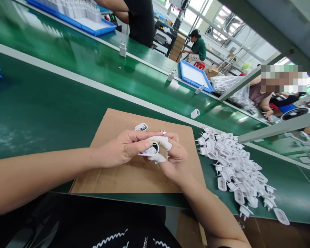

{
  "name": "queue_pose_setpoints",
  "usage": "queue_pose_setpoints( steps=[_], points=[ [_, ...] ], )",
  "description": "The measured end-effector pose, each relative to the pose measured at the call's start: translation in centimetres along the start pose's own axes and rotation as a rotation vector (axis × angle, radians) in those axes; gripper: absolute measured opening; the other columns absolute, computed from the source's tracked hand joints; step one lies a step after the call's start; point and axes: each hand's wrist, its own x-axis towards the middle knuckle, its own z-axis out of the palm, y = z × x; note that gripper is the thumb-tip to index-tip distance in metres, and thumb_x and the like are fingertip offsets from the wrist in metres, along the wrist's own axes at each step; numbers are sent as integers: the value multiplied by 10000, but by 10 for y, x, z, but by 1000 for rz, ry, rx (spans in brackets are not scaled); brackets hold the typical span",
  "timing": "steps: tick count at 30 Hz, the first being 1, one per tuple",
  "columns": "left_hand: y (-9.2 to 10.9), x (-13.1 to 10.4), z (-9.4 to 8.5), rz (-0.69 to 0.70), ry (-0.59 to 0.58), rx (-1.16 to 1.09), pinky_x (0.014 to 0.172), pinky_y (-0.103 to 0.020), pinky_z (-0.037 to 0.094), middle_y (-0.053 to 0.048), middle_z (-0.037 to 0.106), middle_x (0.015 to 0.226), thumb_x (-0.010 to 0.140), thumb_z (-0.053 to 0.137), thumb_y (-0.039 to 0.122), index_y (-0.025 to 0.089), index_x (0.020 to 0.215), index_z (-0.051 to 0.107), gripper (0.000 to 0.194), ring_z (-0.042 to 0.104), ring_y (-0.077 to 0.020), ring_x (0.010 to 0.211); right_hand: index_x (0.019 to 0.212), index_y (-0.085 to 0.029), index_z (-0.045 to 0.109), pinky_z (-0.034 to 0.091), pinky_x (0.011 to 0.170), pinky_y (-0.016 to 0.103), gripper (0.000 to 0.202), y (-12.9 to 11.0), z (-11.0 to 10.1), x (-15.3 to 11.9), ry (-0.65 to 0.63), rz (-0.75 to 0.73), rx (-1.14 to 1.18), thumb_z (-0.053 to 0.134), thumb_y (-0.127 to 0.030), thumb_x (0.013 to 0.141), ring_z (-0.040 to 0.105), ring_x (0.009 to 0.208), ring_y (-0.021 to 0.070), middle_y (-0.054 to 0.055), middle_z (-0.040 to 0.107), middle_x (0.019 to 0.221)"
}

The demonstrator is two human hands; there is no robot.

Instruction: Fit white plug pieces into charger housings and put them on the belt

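Note:
My left hand pinches a white charger housing, its open end toward me and a dark interior showing. White finger covers sit on the thumb and finger of my right hand, which close on the housing's right side. Just behind my fingertips, small metal pins on a white plug part stick up; whether a hand holds that part I cannot tell. Beyond my left hand, another charger housing with a circuit board inside rests on the cardboard sheet.
To the right lies a heap of white plug covers. Several chargers, one a white charger, stand along the green belt behind a metal rail. Across it are a blue tray, another filled blue tray and co-workers. A slanted metal post crosses at right.

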Motion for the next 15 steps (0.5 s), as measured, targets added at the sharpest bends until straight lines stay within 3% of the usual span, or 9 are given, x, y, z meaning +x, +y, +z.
queue_pose_setpoints(
  steps=[5, 9, 11, 13, 15],
  points=[
    [0, 3, -2, -38, -8, -8, 869, -390, 557, -110, 749, 1139, 969, 620, 485, 237, 1344, 708, 458, 688, -257, 974, 1209, -311, 739, 530, 917, 452, 316, 6, 4, -6, 5, 67, 48, 666, -217, 916, 628, 1009, 246, 39, 755, 992],
    [2, 0, -10, -58, -60, -47, 813, -391, 587, -111, 739, 1139, 1009, 505, 549, 267, 1425, 641, 521, 695, -242, 905, 1132, -343, 773, 523, 941, 456, 311, 6, 5, -5, 45, 302, 270, 793, -293, 826, 643, 1035, 247, 23, 747, 1021],
    [3, -2, -14, 41, -16, 25, 843, -374, 589, -89, 712, 1195, 997, 513, 577, 328, 1530, 513, 588, 674, -216, 920, 1097, -346, 781, 527, 941, 451, 359, 6, 6, -2, 128, 469, 462, 860, -329, 748, 653, 1031, 246, 15, 755, 1052],
    [5, -3, -16, 172, 90, 165, 905, -335, 570, -62, 682, 1228, 949, 638, 515, 374, 1572, 428, 673, 645, -189, 964, 1061, -320, 785, 547, 897, 415, 380, 7, 6, 1, 203, 643, 667, 892, -360, 699, 668, 995, 236, 19, 762, 1055],
    [6, -2, -14, 222, 168, 245, 911, -300, 562, -50, 679, 1194, 914, 715, 408, 373, 1550, 468, 683, 632, -175, 979, 1072, -298, 780, 569, 827, 357, 422, 9, 6, 4, 227, 772, 839, 903, -386, 678, 679, 948, 213, 21, 759, 1044]
  ],
)
